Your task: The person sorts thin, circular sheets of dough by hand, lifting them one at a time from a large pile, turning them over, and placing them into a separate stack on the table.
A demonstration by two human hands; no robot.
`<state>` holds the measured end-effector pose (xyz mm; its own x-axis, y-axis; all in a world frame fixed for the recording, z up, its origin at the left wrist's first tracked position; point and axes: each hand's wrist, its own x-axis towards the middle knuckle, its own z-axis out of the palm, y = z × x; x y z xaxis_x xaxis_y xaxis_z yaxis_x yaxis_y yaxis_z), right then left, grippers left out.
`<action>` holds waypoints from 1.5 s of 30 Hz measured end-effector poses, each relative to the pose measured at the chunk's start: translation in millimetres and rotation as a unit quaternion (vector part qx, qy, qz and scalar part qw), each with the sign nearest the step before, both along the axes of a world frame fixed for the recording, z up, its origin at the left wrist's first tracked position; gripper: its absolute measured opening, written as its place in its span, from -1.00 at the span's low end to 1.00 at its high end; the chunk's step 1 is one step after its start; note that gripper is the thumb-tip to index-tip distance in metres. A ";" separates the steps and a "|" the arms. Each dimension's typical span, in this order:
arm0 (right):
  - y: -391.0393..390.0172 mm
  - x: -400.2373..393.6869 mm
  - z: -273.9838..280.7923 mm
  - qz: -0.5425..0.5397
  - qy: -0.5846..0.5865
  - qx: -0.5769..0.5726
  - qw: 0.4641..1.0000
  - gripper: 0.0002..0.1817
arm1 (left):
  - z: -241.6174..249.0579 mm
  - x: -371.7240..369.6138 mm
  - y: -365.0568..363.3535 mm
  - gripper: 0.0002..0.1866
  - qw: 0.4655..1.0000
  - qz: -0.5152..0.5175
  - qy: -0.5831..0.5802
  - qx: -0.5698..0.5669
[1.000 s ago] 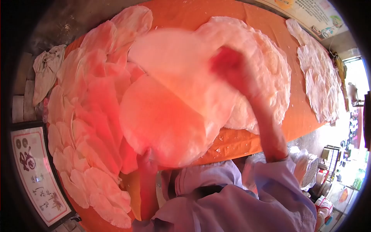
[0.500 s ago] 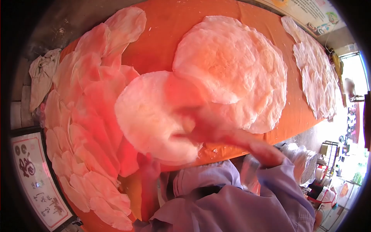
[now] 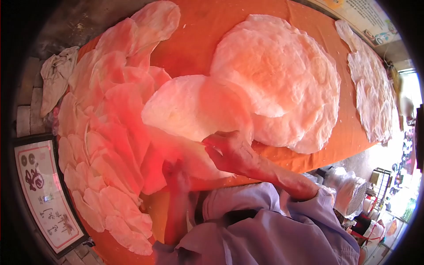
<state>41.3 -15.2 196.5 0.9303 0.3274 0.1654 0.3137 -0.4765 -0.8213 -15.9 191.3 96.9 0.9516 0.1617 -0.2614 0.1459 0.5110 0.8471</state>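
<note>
Right hand (image 3: 232,152): fingers pinched the near edge of the top thin sheet (image 3: 194,108), peeling it up. Left hand (image 3: 174,172): fingers curled under the held stack of sheets (image 3: 176,154), gripping it from below. Compared with a second earlier, the right hand had returned from the round pile (image 3: 274,79) on the orange table (image 3: 190,48); one sheet added there, next being separated. Overlapped sheets (image 3: 106,132) lay left.
</note>
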 end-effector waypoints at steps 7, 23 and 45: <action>-47.7 52.3 47.5 -0.083 0.180 0.201 0.959 -0.90 | 6.4 -31.0 109.1 -0.66 0.976 -0.087 0.060 -0.191; -236.0 20.2 -137.1 -0.440 0.107 -0.031 0.891 -0.21 | 218.6 87.3 120.4 -0.50 0.980 0.111 -0.011 0.165; -198.6 -6.1 -57.6 -0.311 -0.128 -0.318 0.886 -0.44 | 5.7 50.0 -216.2 -0.43 0.549 -0.463 -0.384 0.580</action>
<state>35.2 -213.8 138.9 0.9218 -0.1332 0.3642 -0.0350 -0.9639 -0.2640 34.1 -24.9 102.6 0.5235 -0.8510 0.0410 -0.7400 -0.4303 0.5170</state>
